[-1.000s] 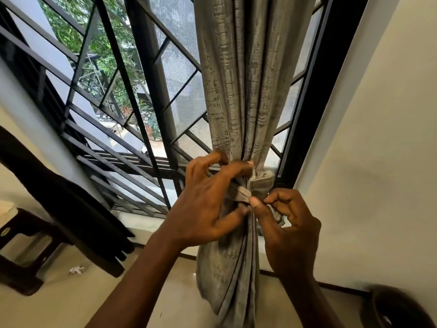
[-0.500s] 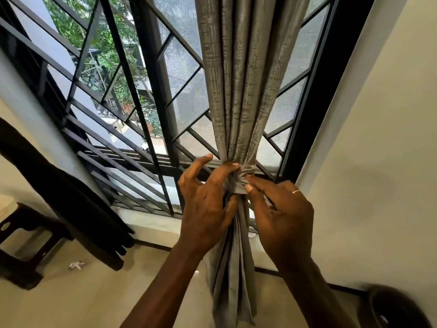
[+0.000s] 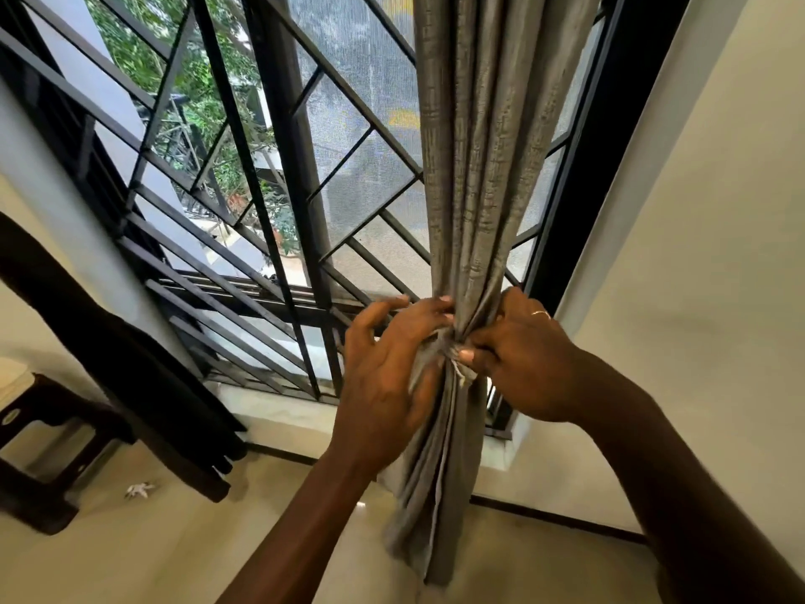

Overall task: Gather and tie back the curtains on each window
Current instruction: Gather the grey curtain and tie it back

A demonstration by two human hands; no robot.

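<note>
Grey textured fabric curtain [image 3: 470,167] bunched at centre frame, before the black metal window grille [image 3: 279,176].
Left hand [image 3: 387,377] curls round the gathered waist; right hand [image 3: 518,364] pinches the same bunch from the other side, each grip closed on cloth.

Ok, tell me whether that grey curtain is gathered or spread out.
Gathered. The curtain hangs as one narrow pleated bundle, pinched at its waist by the left hand and right hand.
</note>
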